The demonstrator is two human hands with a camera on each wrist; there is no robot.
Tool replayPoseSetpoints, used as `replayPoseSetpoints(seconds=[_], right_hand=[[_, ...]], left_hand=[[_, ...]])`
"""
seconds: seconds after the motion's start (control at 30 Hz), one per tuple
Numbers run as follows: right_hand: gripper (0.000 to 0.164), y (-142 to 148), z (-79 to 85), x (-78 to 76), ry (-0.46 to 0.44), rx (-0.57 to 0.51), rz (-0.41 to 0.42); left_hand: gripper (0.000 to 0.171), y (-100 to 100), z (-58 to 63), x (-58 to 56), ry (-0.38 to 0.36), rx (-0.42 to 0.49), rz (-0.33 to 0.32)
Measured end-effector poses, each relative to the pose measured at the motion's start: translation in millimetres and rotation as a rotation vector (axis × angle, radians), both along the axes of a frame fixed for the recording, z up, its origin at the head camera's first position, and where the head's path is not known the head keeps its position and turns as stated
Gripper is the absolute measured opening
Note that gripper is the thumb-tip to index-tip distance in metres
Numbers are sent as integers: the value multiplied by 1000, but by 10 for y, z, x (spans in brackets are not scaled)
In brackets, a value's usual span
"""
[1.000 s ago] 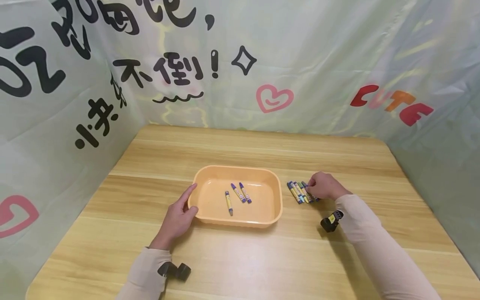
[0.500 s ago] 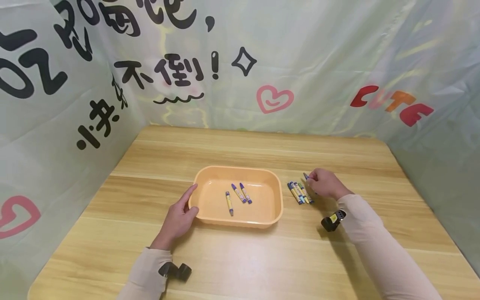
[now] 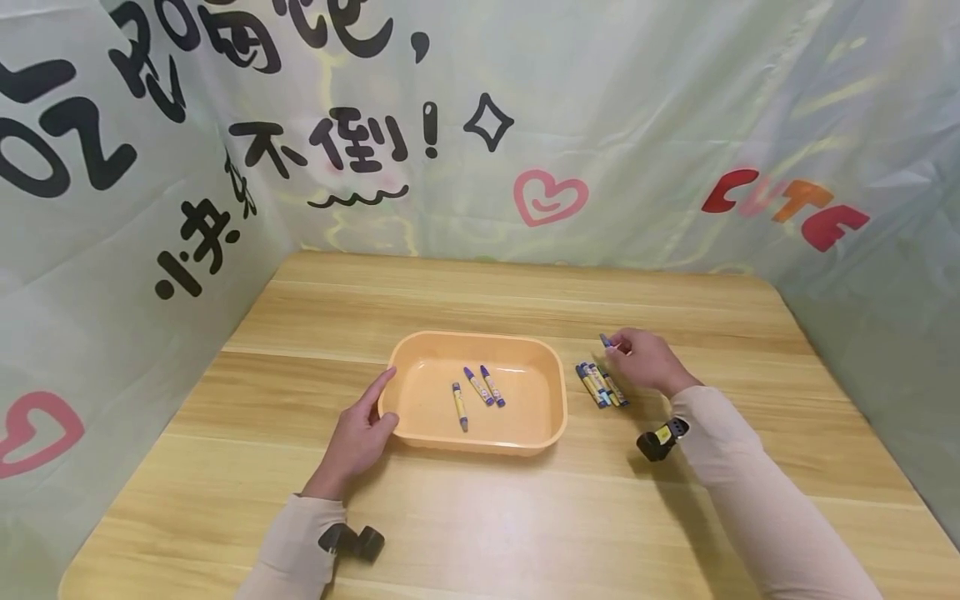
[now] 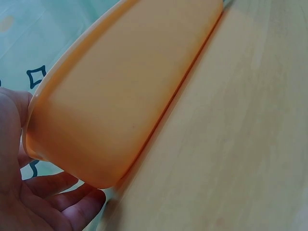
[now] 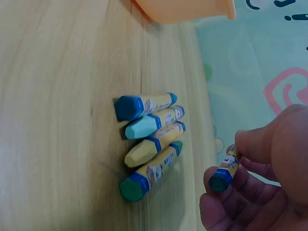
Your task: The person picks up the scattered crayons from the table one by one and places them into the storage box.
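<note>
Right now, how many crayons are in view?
8: three crayons in the orange tray, four crayons side by side on the table, one crayon in the right grip. None looks hidden.

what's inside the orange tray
Three crayons lie in the tray, two close together and one apart, nearer the left hand. That hand hides a bit of the rim, so that part can't be seen.

Long pale-pink sleeves [image 3: 750,483]; black wrist cameras [image 3: 654,447], right one yellow-marked.
</note>
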State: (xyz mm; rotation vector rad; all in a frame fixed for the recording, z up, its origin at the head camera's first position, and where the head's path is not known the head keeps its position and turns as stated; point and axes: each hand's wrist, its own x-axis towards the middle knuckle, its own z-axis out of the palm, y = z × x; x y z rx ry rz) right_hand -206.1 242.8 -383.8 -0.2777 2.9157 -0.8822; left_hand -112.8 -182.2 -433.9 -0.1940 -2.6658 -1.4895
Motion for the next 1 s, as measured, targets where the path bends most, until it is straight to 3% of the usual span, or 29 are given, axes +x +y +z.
replayPoseSetpoints(seconds=[1.0], right_hand=[[24, -432, 131, -67, 50, -64, 65]], left_hand=[[65, 8, -6, -6, -4, 5, -5]])
